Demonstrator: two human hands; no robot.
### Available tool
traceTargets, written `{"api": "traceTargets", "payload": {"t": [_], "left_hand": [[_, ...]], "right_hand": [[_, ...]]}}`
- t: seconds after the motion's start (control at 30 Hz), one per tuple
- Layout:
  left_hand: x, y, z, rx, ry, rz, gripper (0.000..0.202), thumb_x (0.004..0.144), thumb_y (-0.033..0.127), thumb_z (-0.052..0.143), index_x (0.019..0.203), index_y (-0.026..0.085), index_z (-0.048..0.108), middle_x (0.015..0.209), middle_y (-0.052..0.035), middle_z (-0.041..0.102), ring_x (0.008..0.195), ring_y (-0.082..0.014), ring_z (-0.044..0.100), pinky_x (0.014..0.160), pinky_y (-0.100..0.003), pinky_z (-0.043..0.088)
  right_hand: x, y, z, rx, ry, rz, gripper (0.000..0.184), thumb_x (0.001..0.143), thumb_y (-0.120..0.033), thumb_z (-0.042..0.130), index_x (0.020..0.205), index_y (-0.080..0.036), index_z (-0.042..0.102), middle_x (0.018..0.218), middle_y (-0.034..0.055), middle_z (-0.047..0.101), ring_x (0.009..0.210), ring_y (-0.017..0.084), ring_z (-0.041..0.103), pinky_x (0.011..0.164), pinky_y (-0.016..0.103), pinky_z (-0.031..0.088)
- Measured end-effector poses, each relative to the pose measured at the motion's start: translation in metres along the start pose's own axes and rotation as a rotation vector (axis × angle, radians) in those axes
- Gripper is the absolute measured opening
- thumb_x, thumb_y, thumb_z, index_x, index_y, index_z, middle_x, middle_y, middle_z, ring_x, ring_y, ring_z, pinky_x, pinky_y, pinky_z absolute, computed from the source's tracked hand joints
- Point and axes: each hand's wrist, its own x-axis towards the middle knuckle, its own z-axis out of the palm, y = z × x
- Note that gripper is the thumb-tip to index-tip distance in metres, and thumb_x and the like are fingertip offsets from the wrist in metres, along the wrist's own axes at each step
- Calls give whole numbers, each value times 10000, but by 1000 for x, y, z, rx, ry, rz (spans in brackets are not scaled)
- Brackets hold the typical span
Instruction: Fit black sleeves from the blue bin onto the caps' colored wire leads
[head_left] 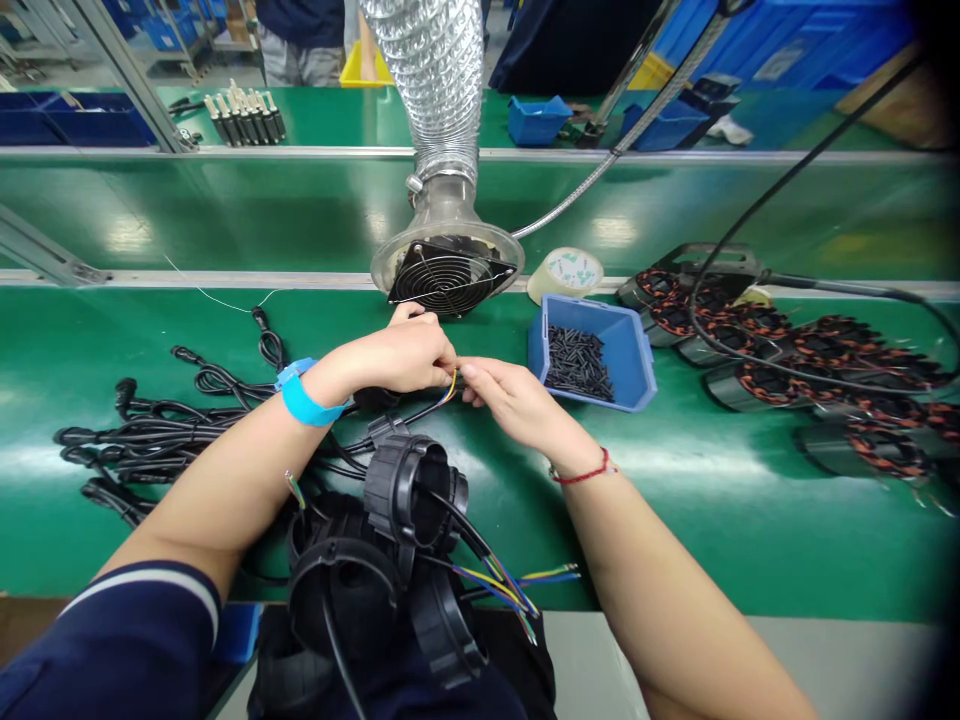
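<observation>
I am looking down on a long green bench [750,520], with a green conveyor belt [225,210] running across behind it and blue crates at the far side of the room. A silver flexible duct [435,80] drops from the top of the view and ends in a round black fan [446,275] that sits at the back edge of the bench.

To the right lies a row of wound stators [757,385], copper and black, overlapping one another. On the left is a loose pile of black cables [150,430]. Close to me, between my forearms, is a heap of black round housings [405,490] with coloured leads trailing out of them. Just right of the fan stands a blue bin [630,345] holding small black sleeves [577,360], and a roll of pale tape [566,272] lies behind it.

My left hand [397,355] and right hand [510,400] meet in front of the fan, just left of the bin. Both are curled nearly closed, thumb and fingertips pinched together, and the 2 hands touch. Between them are the coloured wire ends [451,385], yellow and blue, of a black lead that runs back toward the housings. The left fingers grip the wires where they emerge; the right fingertips pinch at their tips. There may be a sleeve in that right pinch, but it is too small for me to tell.

A blue wrist strap [304,400] is on my left wrist, and a red string bracelet [585,472] on my right.
</observation>
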Motion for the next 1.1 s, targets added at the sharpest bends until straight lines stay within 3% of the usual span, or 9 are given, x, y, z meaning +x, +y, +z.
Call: {"api": "traceTargets", "payload": {"t": [0.1,0.2,0.43,0.53,0.7,0.87,1.1], "left_hand": [[0,-2,-2,-25,2,-8,140,844,260,575,820,224,709,745,31,602,907,-110,428,1014,-342,96],[0,-2,-4,-27,-5,-35,141,849,259,575,828,229,711,761,33,605,932,-115,422,1019,-334,92],[0,0,-7,-1,-30,-61,149,855,265,574,824,204,706,767,21,602,949,-131,410,1016,-343,100],[0,0,-8,5,-26,-67,151,850,261,576,804,193,702,762,12,597,947,-132,416,1017,-343,100],[0,-3,-7,-1,-14,-53,152,852,268,571,818,204,704,763,15,594,936,-123,420,1008,-335,108],[0,-6,-4,0,-1,-27,164,855,275,563,807,205,703,748,11,598,917,-122,434,1004,-340,104],[1,-7,-5,-11,7,-26,147,844,260,569,826,224,710,769,36,614,912,-114,457,992,-315,114]], "right_hand": [[-4,1,-4,264,6,116,590,894,-566,372,1093,-54,587,803,68,576,658,51,506,634,168,441],[-6,3,-5,351,55,138,514,851,-481,486,1126,-50,537,824,68,573,674,55,540,640,173,471],[0,2,7,303,301,53,306,826,-381,546,859,-77,541,758,45,545,640,49,536,579,154,445],[1,2,10,348,308,58,311,819,-388,560,858,-79,562,781,51,566,670,51,545,607,152,447],[0,3,11,409,319,124,476,780,-530,577,921,-76,559,842,66,581,716,59,545,637,164,454],[3,-1,18,276,274,113,339,741,-404,591,828,-77,583,780,34,564,671,44,509,620,151,426],[5,-1,26,253,395,81,267,748,-345,537,776,-84,587,771,23,568,704,56,499,673,176,410]]}}
